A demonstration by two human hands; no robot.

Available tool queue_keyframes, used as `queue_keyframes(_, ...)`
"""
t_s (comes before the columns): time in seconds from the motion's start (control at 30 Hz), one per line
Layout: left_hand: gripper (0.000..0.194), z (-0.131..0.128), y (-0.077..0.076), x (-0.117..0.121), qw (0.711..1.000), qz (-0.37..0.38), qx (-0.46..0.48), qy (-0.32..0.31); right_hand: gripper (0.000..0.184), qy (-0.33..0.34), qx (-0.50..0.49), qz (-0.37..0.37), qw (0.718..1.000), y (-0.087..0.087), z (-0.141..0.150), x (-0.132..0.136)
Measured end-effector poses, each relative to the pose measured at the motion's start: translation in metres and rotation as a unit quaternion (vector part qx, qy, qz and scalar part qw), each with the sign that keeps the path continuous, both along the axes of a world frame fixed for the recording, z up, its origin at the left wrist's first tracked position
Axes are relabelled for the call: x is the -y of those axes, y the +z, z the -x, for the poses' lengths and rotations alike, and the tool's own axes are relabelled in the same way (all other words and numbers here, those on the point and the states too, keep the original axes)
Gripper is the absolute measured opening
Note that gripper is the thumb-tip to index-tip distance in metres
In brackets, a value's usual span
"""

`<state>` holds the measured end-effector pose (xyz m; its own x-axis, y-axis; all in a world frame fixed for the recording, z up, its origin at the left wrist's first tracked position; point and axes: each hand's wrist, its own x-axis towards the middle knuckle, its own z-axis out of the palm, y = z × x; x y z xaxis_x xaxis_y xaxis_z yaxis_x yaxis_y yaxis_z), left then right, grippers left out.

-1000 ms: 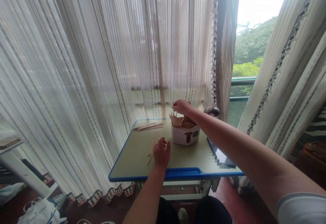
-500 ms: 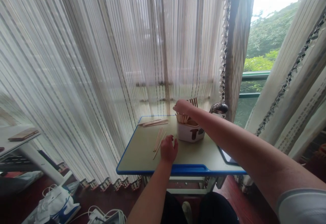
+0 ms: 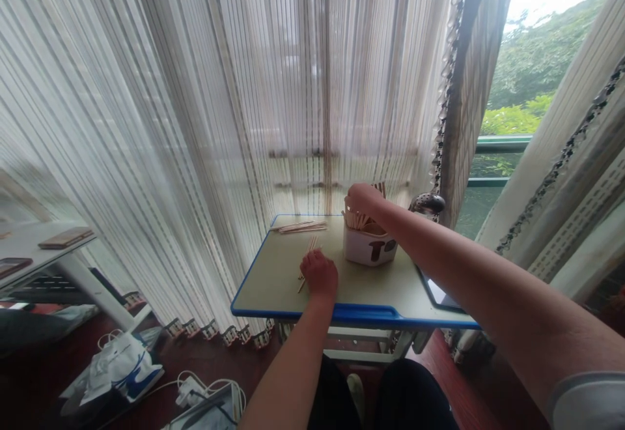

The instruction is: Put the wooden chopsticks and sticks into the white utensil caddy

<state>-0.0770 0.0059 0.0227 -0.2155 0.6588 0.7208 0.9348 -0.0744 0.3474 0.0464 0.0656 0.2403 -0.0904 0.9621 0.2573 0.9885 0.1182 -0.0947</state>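
My left hand [image 3: 319, 273] rests on a loose group of thin wooden sticks [image 3: 308, 255] lying on the desk, its fingers curled over them, with stick ends showing on both sides. My right hand [image 3: 364, 199] is at the rim of a white pot [image 3: 368, 249] with a brown print, its fingertips hidden among the wooden sticks [image 3: 356, 220] packed inside. A flat bundle of sticks [image 3: 300, 227] lies near the desk's far edge, apart from both hands.
The pale green desk has a blue rim [image 3: 351, 315]. A dark tablet [image 3: 437, 293] lies at its right edge. Sheer striped curtains [image 3: 244, 91] hang behind it. A white bag [image 3: 122, 368] and cables lie on the red floor.
My left hand has come down and curled over the loose sticks. My right hand has shifted right, from the pot's left side to above its rim. The view has tilted slightly.
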Motion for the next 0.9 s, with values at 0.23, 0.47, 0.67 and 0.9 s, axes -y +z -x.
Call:
queue_keyframes(0.23,0.042,-0.003,0.002,0.000,0.975,0.212,-0.045,0.053,0.028,0.033,0.044,-0.101,0.993,0.008,0.007,0.044)
queue_keyframes(0.47,0.031,-0.004,0.006,0.004,0.971,0.220,-0.080,0.039,0.030,0.082,0.137,-0.054,0.986,0.010,0.010,0.089)
queue_keyframes(0.67,0.035,-0.004,0.006,0.010,0.986,0.093,-0.123,-0.055,0.033,0.054,0.140,0.042,0.988,-0.002,0.003,0.086)
queue_keyframes(0.9,0.033,-0.003,0.004,0.013,0.983,0.132,-0.119,-0.050,0.027,0.117,0.150,0.124,0.974,-0.018,-0.008,0.072)
